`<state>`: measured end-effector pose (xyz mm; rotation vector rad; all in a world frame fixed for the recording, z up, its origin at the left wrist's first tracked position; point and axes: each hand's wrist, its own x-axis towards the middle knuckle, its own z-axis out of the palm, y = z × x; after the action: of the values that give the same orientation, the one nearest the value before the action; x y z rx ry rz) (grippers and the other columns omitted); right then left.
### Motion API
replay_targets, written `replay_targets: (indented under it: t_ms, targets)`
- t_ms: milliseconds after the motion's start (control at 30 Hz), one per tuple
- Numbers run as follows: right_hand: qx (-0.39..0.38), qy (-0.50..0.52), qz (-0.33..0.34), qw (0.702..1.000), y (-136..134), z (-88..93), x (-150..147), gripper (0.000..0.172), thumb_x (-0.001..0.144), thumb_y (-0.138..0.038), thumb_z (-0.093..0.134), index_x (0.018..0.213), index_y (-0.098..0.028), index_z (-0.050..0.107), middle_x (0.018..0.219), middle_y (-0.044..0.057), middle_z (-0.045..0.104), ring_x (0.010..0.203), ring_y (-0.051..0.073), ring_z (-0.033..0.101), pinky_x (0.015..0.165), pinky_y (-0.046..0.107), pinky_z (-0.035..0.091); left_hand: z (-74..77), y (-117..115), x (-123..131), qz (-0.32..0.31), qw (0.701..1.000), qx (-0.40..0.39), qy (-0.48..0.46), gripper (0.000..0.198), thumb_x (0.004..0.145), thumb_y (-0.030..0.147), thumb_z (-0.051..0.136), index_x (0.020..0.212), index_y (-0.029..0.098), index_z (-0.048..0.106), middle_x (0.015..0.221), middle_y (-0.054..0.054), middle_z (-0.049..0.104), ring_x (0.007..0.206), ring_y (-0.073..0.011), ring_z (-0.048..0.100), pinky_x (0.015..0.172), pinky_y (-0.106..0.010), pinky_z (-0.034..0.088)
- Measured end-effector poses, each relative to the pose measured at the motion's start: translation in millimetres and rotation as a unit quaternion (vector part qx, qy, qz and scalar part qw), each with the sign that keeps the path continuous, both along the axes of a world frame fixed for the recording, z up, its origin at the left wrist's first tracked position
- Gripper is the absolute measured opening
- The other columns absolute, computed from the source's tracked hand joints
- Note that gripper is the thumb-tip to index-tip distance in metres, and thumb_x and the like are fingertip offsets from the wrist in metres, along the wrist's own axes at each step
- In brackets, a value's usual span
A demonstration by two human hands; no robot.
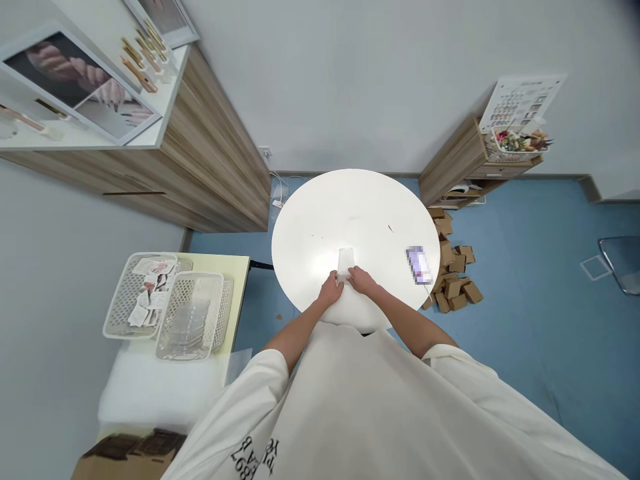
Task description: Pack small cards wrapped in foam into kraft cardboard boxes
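A small white rectangular packet (pixel 345 259), which looks like thin foam sheet, lies near the front edge of the round white table (pixel 345 200). My left hand (pixel 331 289) grips its near left side with the fingers curled in. At the near right side, my right hand (pixel 361 280) pinches it between thumb and fingers. Pale white sheet-like material (pixel 355 310) spreads below my hands towards my body. Whether something is inside the packet cannot be made out.
A phone (pixel 419 265) with a cable lies on the table's right. Several small cardboard boxes (pixel 456 267) are heaped on the floor beyond. On the left, a side table (pixel 237 267) bears baskets (pixel 223 287) and white foam sheets (pixel 155 383). A wooden cabinet (pixel 215 133) stands behind.
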<state>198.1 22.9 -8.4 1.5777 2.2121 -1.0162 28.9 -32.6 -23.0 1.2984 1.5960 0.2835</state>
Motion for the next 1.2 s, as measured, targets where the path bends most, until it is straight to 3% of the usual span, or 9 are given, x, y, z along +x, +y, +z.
replay_targets:
  t_ms: [100, 233, 400, 500, 633, 733, 900, 1067, 1200]
  targets:
    - [0.017, 0.003, -0.052, 0.999, 6, -8.5, -4, 0.032, 0.101, -0.031, 0.047, 0.130, -0.018, 0.051, 0.119, 0.013, 0.059, 0.102, 0.023, 0.061, 0.082, 0.030, 0.044, -7.1, -8, 4, 0.017, 0.999, 0.036, -0.004, 0.068, 0.089, 0.028, 0.052, 0.150, 0.020, 0.024, 0.149, -0.015, 0.046, 0.127, -0.0256, 0.054, 0.103, -0.040, 0.044]
    - [0.037, 0.004, -0.106, 0.994, 1, -14.7, -6, 0.039, 0.100, -0.027, 0.045, 0.138, -0.019, 0.042, 0.128, 0.015, 0.055, 0.097, 0.023, 0.062, 0.077, 0.031, 0.045, -7.3, -6, 7, -0.063, 0.996, 0.025, 0.051, 0.083, 0.085, 0.027, 0.056, 0.157, 0.022, 0.015, 0.158, -0.014, 0.033, 0.139, -0.0308, 0.041, 0.108, -0.043, 0.040]
    - [0.086, -0.012, -0.053, 0.995, -17, -14.8, -5, 0.049, 0.096, -0.026, 0.049, 0.143, -0.019, 0.040, 0.157, 0.017, 0.028, 0.125, 0.030, 0.047, 0.093, 0.038, 0.044, -0.5, 7, 8, -0.121, 0.986, -0.007, 0.117, 0.084, 0.085, 0.027, 0.053, 0.158, 0.019, 0.012, 0.153, -0.016, 0.036, 0.135, -0.0317, 0.043, 0.104, -0.041, 0.041]
    - [0.085, -0.032, -0.028, 0.995, -24, -15.6, -4, 0.065, 0.091, -0.030, 0.058, 0.150, -0.020, 0.032, 0.161, 0.017, 0.023, 0.134, 0.033, 0.038, 0.102, 0.043, 0.039, 3.7, 13, 9, -0.144, 0.978, -0.007, 0.148, 0.081, 0.086, 0.024, 0.051, 0.158, 0.018, 0.014, 0.149, -0.018, 0.039, 0.132, -0.0315, 0.045, 0.102, -0.041, 0.042]
    - [0.069, -0.038, -0.032, 0.996, -25, -18.5, -4, 0.074, 0.087, -0.023, 0.062, 0.153, -0.020, 0.028, 0.162, 0.016, 0.019, 0.133, 0.032, 0.039, 0.103, 0.041, 0.038, 7.3, 16, 9, -0.147, 0.978, -0.010, 0.145, 0.082, 0.084, 0.023, 0.052, 0.158, 0.017, 0.016, 0.146, -0.017, 0.041, 0.128, -0.0315, 0.047, 0.103, -0.040, 0.041]
    - [0.068, -0.030, -0.034, 0.997, -23, -19.4, -5, 0.072, 0.086, -0.015, 0.060, 0.152, -0.017, 0.029, 0.159, 0.018, 0.023, 0.128, 0.030, 0.044, 0.100, 0.039, 0.040, 8.1, 14, 7, -0.132, 0.984, -0.013, 0.117, 0.084, 0.083, 0.022, 0.053, 0.158, 0.017, 0.015, 0.145, -0.017, 0.041, 0.126, -0.0289, 0.050, 0.102, -0.037, 0.042]
    - [0.064, -0.006, 0.004, 0.998, -26, -13.1, 2, 0.061, 0.086, -0.014, 0.058, 0.144, -0.017, 0.038, 0.144, 0.017, 0.044, 0.118, 0.028, 0.052, 0.097, 0.039, 0.042, 7.8, 0, 4, -0.131, 0.984, -0.010, 0.122, 0.079, 0.086, 0.024, 0.052, 0.156, 0.017, 0.017, 0.141, -0.016, 0.044, 0.118, -0.0273, 0.056, 0.095, -0.036, 0.046]
    - [0.013, 0.034, 0.042, 0.998, -27, -4.7, 17, 0.056, 0.087, -0.027, 0.063, 0.139, -0.017, 0.046, 0.134, 0.014, 0.055, 0.107, 0.025, 0.060, 0.089, 0.035, 0.045, 11.0, -11, -1, -0.159, 0.971, 0.041, 0.174, 0.055, 0.091, 0.025, 0.048, 0.144, 0.019, 0.034, 0.129, -0.014, 0.053, 0.114, -0.0279, 0.058, 0.095, -0.038, 0.044]
    - [-0.006, 0.084, 0.057, 0.995, -13, 0.5, 23, 0.048, 0.089, -0.030, 0.063, 0.136, -0.018, 0.054, 0.138, 0.013, 0.053, 0.112, 0.024, 0.059, 0.092, 0.032, 0.046, 16.9, -2, -10, -0.177, 0.968, 0.049, 0.173, 0.043, 0.096, 0.035, 0.044, 0.136, 0.020, 0.044, 0.124, -0.013, 0.057, 0.115, -0.0286, 0.057, 0.097, -0.040, 0.042]
